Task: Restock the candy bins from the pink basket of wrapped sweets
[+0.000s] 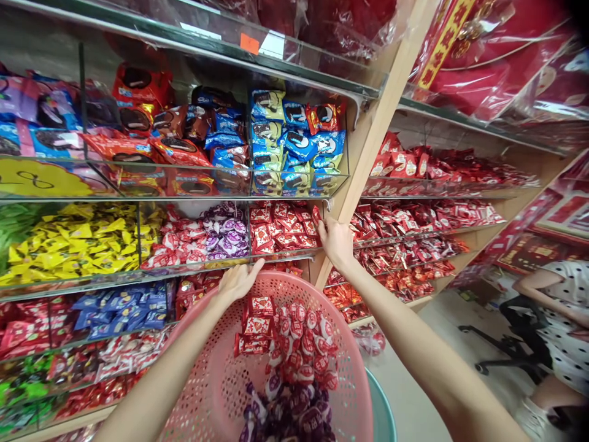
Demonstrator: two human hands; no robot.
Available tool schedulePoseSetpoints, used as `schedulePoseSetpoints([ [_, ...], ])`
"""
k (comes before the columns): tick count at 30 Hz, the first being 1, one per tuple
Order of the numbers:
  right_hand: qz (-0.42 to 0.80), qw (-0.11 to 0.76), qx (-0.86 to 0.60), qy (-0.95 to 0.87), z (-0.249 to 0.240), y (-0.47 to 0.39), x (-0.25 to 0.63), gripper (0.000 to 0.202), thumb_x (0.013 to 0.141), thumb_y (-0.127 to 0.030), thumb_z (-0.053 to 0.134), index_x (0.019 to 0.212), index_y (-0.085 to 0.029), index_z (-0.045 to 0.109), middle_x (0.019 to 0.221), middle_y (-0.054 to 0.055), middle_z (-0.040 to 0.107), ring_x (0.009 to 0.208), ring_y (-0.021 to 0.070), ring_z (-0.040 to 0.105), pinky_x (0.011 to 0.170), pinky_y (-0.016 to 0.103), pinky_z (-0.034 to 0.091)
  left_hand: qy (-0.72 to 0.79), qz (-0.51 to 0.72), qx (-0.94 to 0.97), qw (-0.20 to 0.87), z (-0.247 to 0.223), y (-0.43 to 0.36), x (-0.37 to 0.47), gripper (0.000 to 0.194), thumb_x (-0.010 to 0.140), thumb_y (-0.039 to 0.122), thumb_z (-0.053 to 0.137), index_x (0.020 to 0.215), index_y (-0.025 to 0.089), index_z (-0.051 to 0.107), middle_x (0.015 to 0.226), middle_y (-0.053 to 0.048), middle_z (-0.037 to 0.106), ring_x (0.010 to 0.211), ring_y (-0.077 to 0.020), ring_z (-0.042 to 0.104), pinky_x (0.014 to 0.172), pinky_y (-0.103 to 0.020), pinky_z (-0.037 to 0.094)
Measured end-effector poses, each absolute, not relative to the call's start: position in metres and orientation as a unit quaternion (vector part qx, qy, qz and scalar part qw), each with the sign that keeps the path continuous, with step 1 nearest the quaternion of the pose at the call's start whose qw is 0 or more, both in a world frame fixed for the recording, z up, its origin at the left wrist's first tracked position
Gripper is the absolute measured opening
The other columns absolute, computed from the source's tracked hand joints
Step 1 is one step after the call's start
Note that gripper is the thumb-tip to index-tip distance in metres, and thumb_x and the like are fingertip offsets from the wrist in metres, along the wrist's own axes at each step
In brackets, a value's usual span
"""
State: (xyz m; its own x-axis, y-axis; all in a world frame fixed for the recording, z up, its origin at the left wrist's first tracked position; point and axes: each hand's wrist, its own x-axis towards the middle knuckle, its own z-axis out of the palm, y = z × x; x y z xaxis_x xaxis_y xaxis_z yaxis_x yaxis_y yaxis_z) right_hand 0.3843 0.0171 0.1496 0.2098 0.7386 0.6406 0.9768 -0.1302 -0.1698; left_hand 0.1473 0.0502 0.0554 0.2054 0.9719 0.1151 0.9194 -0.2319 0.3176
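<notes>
My right hand (337,241) is closed at the right end of a shelf compartment, pinching a small red wrapped candy (316,215). Beside it lie more red square candy packets (280,228) in rows. My left hand (239,280) is at the far rim of a pink perforated plastic basket (202,362), just under the shelf's front edge; its thumb stretches out and its other fingers are partly hidden. Inside the basket are several red square packets (257,324), a heap of red-and-white twist-wrapped candies (304,337) and purple twist-wrapped candies (289,411).
Yellow packets (73,239) and purple wrapped candies (226,230) fill compartments at left. Cookie packs (299,144) stand above, behind a clear front panel. A wooden upright (368,153) divides the shelves. A teal container (381,408) shows beneath the basket. Another person (561,307) sits at right.
</notes>
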Motion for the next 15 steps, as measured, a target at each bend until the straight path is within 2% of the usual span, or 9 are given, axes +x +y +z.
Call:
schedulePoseSetpoints([
  [3, -0.209, 0.336, -0.663, -0.635, 0.142, 0.002, 0.382, 0.034, 0.089, -0.032, 0.029, 0.083, -0.014, 0.058, 0.077, 0.009, 0.063, 0.068, 0.0171, 0.058, 0.059, 0.025, 0.036, 0.608, 0.149, 0.774, 0.093, 0.056, 0.05, 0.148, 0.081, 0.075, 0.069, 0.003, 0.067, 0.017, 0.065, 0.081, -0.013, 0.067, 0.08, -0.026, 0.06, 0.067, -0.03, 0.04],
  [6, -0.192, 0.358, -0.551, -0.729, 0.123, -0.019, 0.374, 0.032, 0.09, -0.03, 0.029, 0.093, -0.013, 0.056, 0.081, 0.007, 0.062, 0.07, 0.0132, 0.057, 0.063, 0.023, 0.039, 0.607, 0.149, 0.775, 0.099, 0.057, 0.049, 0.148, 0.082, 0.074, 0.069, 0.002, 0.069, 0.017, 0.066, 0.081, -0.012, 0.067, 0.081, -0.0269, 0.06, 0.066, -0.031, 0.04],
  [8, -0.18, 0.311, -0.48, -0.8, 0.104, -0.033, 0.365, 0.03, 0.091, -0.028, 0.03, 0.099, -0.014, 0.055, 0.081, 0.005, 0.061, 0.068, 0.0106, 0.056, 0.062, 0.021, 0.04, 0.607, 0.144, 0.775, 0.101, 0.057, 0.049, 0.148, 0.083, 0.073, 0.07, 0.001, 0.067, 0.017, 0.066, 0.082, -0.013, 0.067, 0.081, -0.0275, 0.06, 0.066, -0.032, 0.04],
  [10, -0.186, 0.227, -0.428, -0.855, 0.083, -0.043, 0.356, 0.028, 0.091, -0.025, 0.03, 0.102, -0.015, 0.054, 0.079, 0.003, 0.06, 0.065, 0.0095, 0.054, 0.056, 0.02, 0.04, 0.609, 0.141, 0.774, 0.101, 0.057, 0.05, 0.149, 0.085, 0.073, 0.07, 0.0, 0.065, 0.017, 0.065, 0.082, -0.014, 0.067, 0.081, -0.0276, 0.06, 0.066, -0.032, 0.041],
  [13, -0.217, 0.115, -0.377, -0.893, 0.056, -0.049, 0.344, 0.025, 0.089, -0.019, 0.032, 0.104, -0.014, 0.052, 0.08, 0.003, 0.059, 0.064, 0.0106, 0.054, 0.051, 0.021, 0.04, 0.614, 0.138, 0.771, 0.1, 0.057, 0.05, 0.15, 0.085, 0.073, 0.069, -0.001, 0.063, 0.016, 0.065, 0.081, -0.014, 0.067, 0.08, -0.027, 0.06, 0.067, -0.032, 0.041],
  [15, -0.235, 0.076, -0.37, -0.896, 0.044, -0.049, 0.34, 0.026, 0.087, -0.013, 0.035, 0.108, -0.012, 0.049, 0.083, 0.005, 0.058, 0.066, 0.0118, 0.055, 0.051, 0.022, 0.041, 0.616, 0.137, 0.77, 0.097, 0.057, 0.05, 0.15, 0.085, 0.073, 0.069, -0.002, 0.064, 0.017, 0.065, 0.08, -0.014, 0.067, 0.08, -0.0267, 0.06, 0.067, -0.032, 0.041],
])
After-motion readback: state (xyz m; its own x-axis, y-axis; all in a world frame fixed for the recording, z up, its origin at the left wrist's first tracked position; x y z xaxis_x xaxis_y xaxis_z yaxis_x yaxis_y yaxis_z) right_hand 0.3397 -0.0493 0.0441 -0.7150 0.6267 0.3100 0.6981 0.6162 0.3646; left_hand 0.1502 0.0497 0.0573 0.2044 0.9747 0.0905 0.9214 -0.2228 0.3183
